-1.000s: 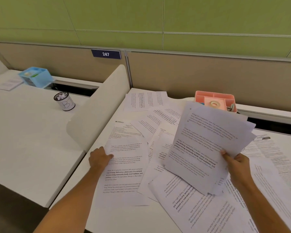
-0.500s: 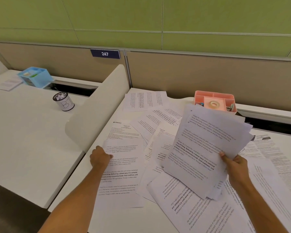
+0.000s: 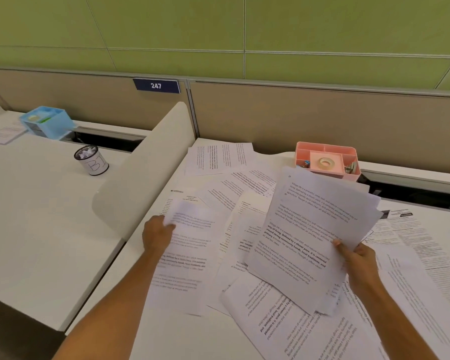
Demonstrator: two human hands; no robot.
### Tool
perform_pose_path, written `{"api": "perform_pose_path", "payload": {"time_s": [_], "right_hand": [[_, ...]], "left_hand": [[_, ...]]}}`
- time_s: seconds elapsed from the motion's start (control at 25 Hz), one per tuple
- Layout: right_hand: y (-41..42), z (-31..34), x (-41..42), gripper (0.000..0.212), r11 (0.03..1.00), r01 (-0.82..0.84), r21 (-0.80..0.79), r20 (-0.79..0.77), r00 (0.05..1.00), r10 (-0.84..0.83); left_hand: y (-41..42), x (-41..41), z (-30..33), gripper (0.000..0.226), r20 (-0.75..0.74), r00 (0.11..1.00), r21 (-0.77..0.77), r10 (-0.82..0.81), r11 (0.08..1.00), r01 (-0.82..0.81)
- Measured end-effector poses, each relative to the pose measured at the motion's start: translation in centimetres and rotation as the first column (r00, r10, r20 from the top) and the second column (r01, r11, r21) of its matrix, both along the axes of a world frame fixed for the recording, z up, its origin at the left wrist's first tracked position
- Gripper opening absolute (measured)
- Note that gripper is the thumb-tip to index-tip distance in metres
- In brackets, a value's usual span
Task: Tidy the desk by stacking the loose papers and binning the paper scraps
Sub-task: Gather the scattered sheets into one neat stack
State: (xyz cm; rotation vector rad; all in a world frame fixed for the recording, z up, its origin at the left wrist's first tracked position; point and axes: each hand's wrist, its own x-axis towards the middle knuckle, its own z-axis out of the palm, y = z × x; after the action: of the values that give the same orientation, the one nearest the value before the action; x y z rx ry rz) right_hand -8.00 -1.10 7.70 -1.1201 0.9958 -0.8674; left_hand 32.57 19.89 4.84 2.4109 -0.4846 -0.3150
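Printed white sheets lie scattered and overlapping across the desk (image 3: pixel 182 331). My right hand (image 3: pixel 359 263) grips a stack of collected papers (image 3: pixel 309 229) by its lower right edge, holding it tilted above the loose sheets. My left hand (image 3: pixel 157 233) pinches the left edge of one loose sheet (image 3: pixel 190 245), whose top end is lifted off the desk and blurred. More loose sheets (image 3: pixel 220 157) lie at the back and to the right (image 3: pixel 413 255).
A pink organiser tray (image 3: pixel 325 152) with a tape roll stands at the back of the desk. A curved white divider (image 3: pixel 140 183) separates it from the left desk, where a small labelled cup of crumpled scraps (image 3: pixel 91 162) and a blue box (image 3: pixel 47 122) stand.
My left hand has taken hold of the loose sheet's left edge and raised its top end. The stack in my right hand has shifted slightly down and left.
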Motion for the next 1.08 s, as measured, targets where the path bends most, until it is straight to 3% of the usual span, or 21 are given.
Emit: {"api": "perform_pose_path", "payload": {"time_s": [0.08,0.16,0.28,0.36,0.44,0.52,0.6,0.72,0.76,0.88,0.96,1.08], "right_hand": [[-0.4,-0.4,-0.1,0.072,1.0,0.005,-0.001,-0.005,1.0,-0.005],[-0.5,-0.6,-0.1,0.051,1.0,0.018,0.022,-0.013,1.0,-0.017],[-0.7,-0.8,-0.2,0.089,0.999,0.023,0.036,-0.082,0.996,-0.02],[-0.9,-1.0,-0.3,0.097,0.999,0.021,0.044,-0.094,0.995,-0.017],[-1.2,-1.1,-0.1,0.098,0.998,0.033,0.045,-0.105,0.994,-0.028],[-1.5,-1.4,0.1,0.087,0.998,0.032,0.049,-0.108,0.994,-0.027],[-1.4,-1.4,0.4,0.068,0.998,0.043,0.052,-0.129,0.991,-0.036],[-1.6,-1.5,0.9,0.082,0.997,0.053,0.061,-0.128,0.991,-0.045],[-1.5,-1.6,1.2,0.071,0.996,0.061,0.06,-0.133,0.99,-0.052],[-1.5,-1.5,1.9,0.006,0.991,0.1,0.086,-0.151,0.985,-0.086],[-1.6,-1.9,2.0,0.005,0.991,0.097,0.091,-0.183,0.98,-0.079],[-1.6,-1.9,2.1,0.003,0.99,0.082,0.111,-0.187,0.981,-0.06]], "left_hand": [[-1.2,0.9,1.6,0.015,-0.01,1.0,-0.098,0.016,0.995,-0.017],[-2.4,2.1,2.3,0.021,0.014,0.999,-0.1,0.031,0.995,-0.029],[-3.6,4.0,1.8,0.046,-0.062,0.995,-0.048,0.077,0.996,-0.08],[-3.7,5.2,0.4,0.069,-0.158,0.982,0.131,0.099,0.988,-0.078],[-3.6,5.3,-1.3,0.094,-0.199,0.973,0.398,0.113,0.917,-0.025],[-3.3,4.2,-2.5,0.102,-0.152,0.982,0.51,0.112,0.86,-0.019],[-2.8,2.9,-3.0,0.095,-0.035,0.996,0.523,0.086,0.85,-0.055],[-2.3,2.4,-2.9,0.09,0.067,0.997,0.492,0.04,0.868,-0.067],[-2.2,2.5,-2.5,0.091,0.058,0.997,0.487,0.052,0.87,-0.074],[-1.5,3.7,-2.7,0.095,-0.089,0.973,0.432,0.211,0.889,-0.153],[-0.7,4.2,-2.7,0.085,-0.198,0.937,0.33,0.286,0.92,-0.211],[0.6,3.7,-1.7,0.047,-0.284,0.909,0.191,0.304,0.947,-0.257]]}}
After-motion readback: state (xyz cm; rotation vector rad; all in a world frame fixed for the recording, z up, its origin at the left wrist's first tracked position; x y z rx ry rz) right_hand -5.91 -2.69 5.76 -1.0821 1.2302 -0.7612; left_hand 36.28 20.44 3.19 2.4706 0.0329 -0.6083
